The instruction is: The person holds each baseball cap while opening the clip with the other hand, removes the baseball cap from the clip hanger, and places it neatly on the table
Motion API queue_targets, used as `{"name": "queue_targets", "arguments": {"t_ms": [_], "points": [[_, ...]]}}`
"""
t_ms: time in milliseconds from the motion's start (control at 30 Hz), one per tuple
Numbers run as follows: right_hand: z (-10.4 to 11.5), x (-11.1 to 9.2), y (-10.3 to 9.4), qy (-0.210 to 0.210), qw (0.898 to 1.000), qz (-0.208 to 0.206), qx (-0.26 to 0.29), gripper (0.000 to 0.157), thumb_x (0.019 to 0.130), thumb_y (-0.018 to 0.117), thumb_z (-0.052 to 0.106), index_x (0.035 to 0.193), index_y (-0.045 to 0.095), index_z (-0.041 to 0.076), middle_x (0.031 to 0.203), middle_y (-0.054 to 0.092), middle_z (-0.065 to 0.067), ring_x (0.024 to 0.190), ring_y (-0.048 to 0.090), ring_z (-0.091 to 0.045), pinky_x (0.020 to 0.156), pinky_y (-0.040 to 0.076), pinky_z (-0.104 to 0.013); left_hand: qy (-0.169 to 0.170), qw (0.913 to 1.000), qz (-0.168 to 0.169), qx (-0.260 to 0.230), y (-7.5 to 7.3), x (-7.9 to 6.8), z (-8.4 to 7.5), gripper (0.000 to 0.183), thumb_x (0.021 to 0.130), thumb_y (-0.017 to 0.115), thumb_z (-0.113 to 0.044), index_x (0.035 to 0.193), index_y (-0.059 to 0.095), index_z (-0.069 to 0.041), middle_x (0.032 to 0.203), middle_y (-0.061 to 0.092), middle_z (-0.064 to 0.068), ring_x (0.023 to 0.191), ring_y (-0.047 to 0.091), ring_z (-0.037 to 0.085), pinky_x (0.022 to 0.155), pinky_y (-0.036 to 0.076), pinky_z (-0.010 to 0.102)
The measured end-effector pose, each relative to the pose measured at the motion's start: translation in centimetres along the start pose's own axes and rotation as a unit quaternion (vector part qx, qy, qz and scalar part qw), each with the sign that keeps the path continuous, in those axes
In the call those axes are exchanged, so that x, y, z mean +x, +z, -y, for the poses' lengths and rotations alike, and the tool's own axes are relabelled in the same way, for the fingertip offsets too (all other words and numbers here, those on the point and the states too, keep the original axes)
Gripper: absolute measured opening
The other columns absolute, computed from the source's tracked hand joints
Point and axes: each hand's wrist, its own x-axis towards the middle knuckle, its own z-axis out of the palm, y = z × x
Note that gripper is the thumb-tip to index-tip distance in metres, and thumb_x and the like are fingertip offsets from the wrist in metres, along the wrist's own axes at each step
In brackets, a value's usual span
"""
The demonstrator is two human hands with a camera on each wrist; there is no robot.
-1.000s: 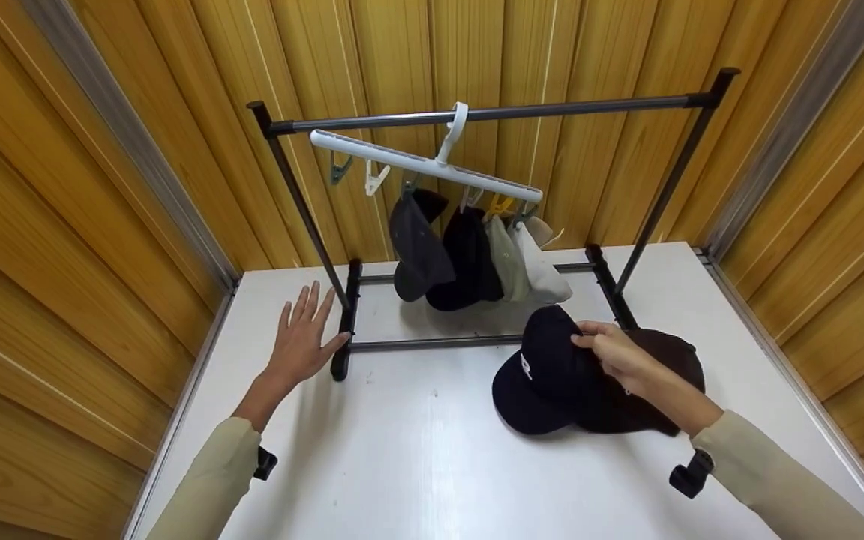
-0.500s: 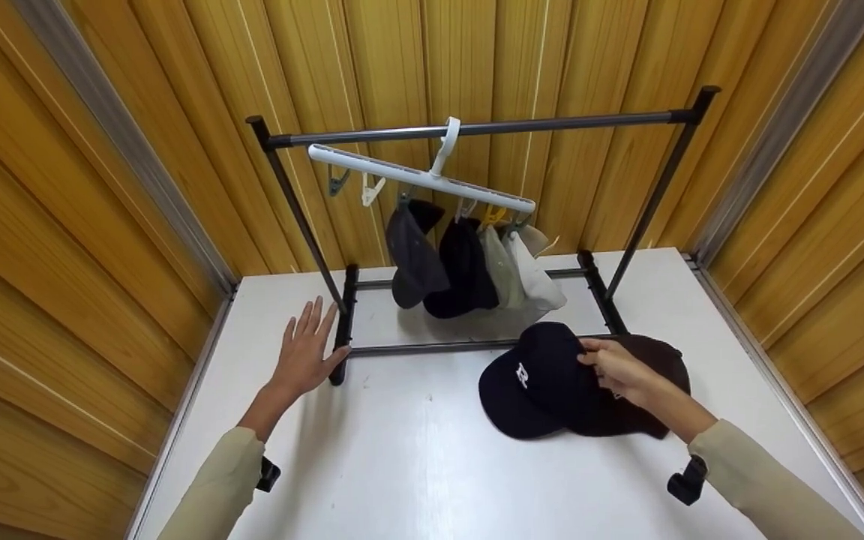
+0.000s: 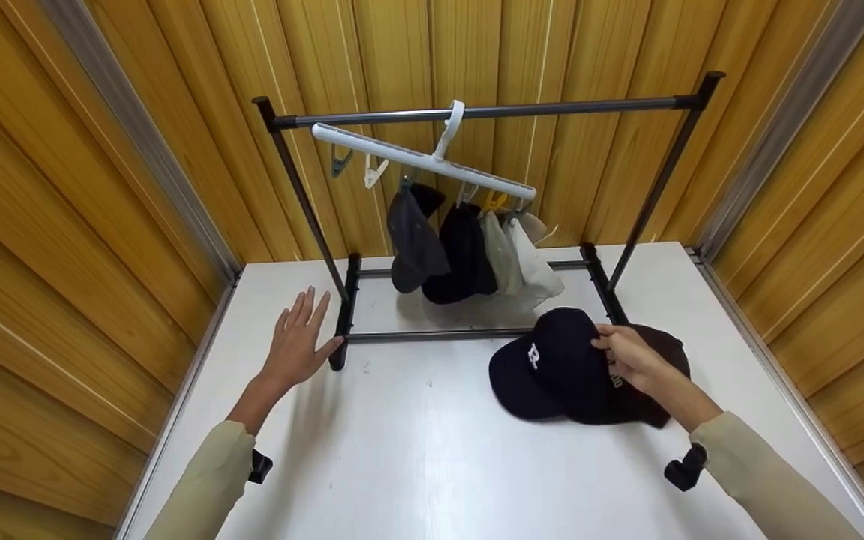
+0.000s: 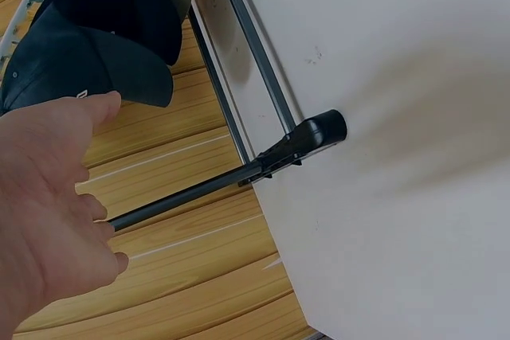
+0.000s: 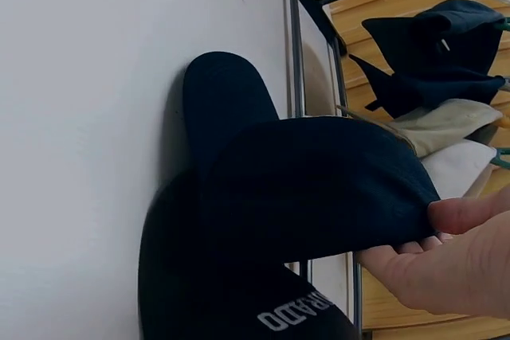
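Observation:
My right hand [image 3: 631, 358] pinches the crown of a navy baseball cap [image 3: 563, 375] with a white letter on its front. Beneath and to its right lies a dark brown cap [image 3: 661, 352], partly covered; pale lettering shows on it in the right wrist view. My left hand [image 3: 297, 341], fingers straight, is held beside the rack's left foot and holds nothing. From a white clip hanger [image 3: 409, 156] hang a dark grey cap [image 3: 413, 236], a black cap [image 3: 466, 259], a pale green cap [image 3: 503, 255] and a white cap [image 3: 533, 262].
The dark metal rack [image 3: 567, 110] carries the tilted hanger on its top bar. Two clips, one green [image 3: 340, 161] and one white [image 3: 375, 172], hang bare at the hanger's left. Wood-patterned walls [image 3: 64, 262] enclose the white table [image 3: 402, 450] at the back and sides.
The navy cap has turned slightly, so its white letter shows more fully, with my right hand still pinching it. My left hand stays nearly where it was. The head view has shifted a little.

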Motion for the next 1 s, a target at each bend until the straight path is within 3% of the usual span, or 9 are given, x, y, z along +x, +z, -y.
{"name": "queue_targets", "arguments": {"t_ms": [300, 400, 500, 567, 667, 733, 800, 1000], "points": [[-0.6, -1.0, -2.0, 0.021, 1.0, -0.004, -0.012, 0.057, 0.098, 0.037, 0.004, 0.15, 0.017, -0.007, 0.119, 0.054, -0.002, 0.099, 0.058, -0.012, 0.091, 0.05, -0.036, 0.008, 0.9999, 0.014, 0.001, -0.4, -0.2, 0.1, 0.077, 0.094, 0.062, -0.034, 0.154, 0.022, -0.009, 0.161, 0.016, 0.021, 0.149, 0.014, 0.04, 0.117, 0.014, 0.061], [-1.1, -1.1, -2.4, 0.024, 1.0, -0.004, -0.014, 0.06, 0.1, 0.039, 0.008, 0.151, 0.013, -0.008, 0.137, 0.043, -0.018, 0.118, 0.052, -0.025, 0.105, 0.041, -0.048, 0.009, 0.9998, 0.018, -0.005, -0.3, -0.1, 0.0, 0.076, 0.094, 0.062, -0.034, 0.154, 0.022, -0.01, 0.161, 0.015, 0.02, 0.149, 0.015, 0.04, 0.117, 0.014, 0.061], [-1.6, -1.4, -2.8, 0.025, 1.0, 0.002, -0.008, 0.064, 0.101, 0.043, 0.013, 0.151, 0.009, -0.008, 0.152, 0.025, -0.026, 0.137, 0.034, -0.038, 0.114, 0.027, -0.058, 0.009, 0.9996, 0.026, -0.009, 0.0, -0.1, -0.1, 0.075, 0.095, 0.061, -0.034, 0.155, 0.022, -0.011, 0.161, 0.014, 0.02, 0.149, 0.014, 0.04, 0.118, 0.013, 0.061], [-1.8, -1.7, -3.0, 0.025, 1.0, 0.002, -0.013, 0.064, 0.101, 0.046, 0.015, 0.151, 0.013, -0.008, 0.148, 0.033, -0.024, 0.137, 0.037, -0.037, 0.113, 0.03, -0.057, 0.012, 0.9995, 0.028, -0.01, 0.2, -0.2, -0.1, 0.074, 0.095, 0.061, -0.033, 0.154, 0.023, -0.01, 0.161, 0.015, 0.02, 0.148, 0.015, 0.041, 0.117, 0.014, 0.061], [-1.8, -2.1, -3.5, 0.016, 1.0, -0.005, -0.023, 0.056, 0.1, 0.05, 0.016, 0.147, 0.028, -0.007, 0.126, 0.058, -0.006, 0.117, 0.058, -0.022, 0.101, 0.047, -0.045, 0.012, 0.9994, 0.032, -0.012, 0.3, -0.3, -0.1, 0.074, 0.095, 0.061, -0.033, 0.154, 0.024, -0.01, 0.161, 0.016, 0.021, 0.149, 0.015, 0.04, 0.117, 0.014, 0.061], [-1.7, -2.2, -3.8, 0.008, 1.0, -0.013, -0.023, 0.047, 0.099, 0.053, 0.015, 0.139, 0.04, -0.004, 0.107, 0.064, 0.007, 0.1, 0.064, -0.012, 0.089, 0.053, -0.036, 0.01, 0.9994, 0.029, -0.014, 0.3, -0.3, 0.0, 0.074, 0.095, 0.061, -0.034, 0.154, 0.024, -0.01, 0.16, 0.017, 0.021, 0.149, 0.015, 0.04, 0.117, 0.015, 0.061], [-1.7, -2.4, -4.1, 0.0, 1.0, -0.012, -0.025, 0.041, 0.098, 0.054, 0.015, 0.134, 0.045, -0.004, 0.099, 0.065, 0.011, 0.093, 0.065, -0.007, 0.083, 0.054, -0.031, 0.009, 0.9995, 0.026, -0.012, 0.2, -0.3, 0.1, 0.074, 0.095, 0.061, -0.035, 0.154, 0.024, -0.012, 0.16, 0.017, 0.02, 0.149, 0.016, 0.039, 0.117, 0.015, 0.061], [-1.9, -2.6, -4.9, 0.002, 0.999, -0.006, -0.039, 0.055, 0.099, 0.053, 0.016, 0.143, 0.034, -0.011, 0.099, 0.069, 0.013, 0.092, 0.067, -0.005, 0.083, 0.054, -0.027, 0.012, 0.9996, 0.023, -0.007, -0.2, -0.5, 0.4, 0.075, 0.094, 0.061, -0.034, 0.154, 0.023, -0.01, 0.16, 0.017, 0.023, 0.148, 0.016, 0.042, 0.117, 0.016, 0.062]]}}
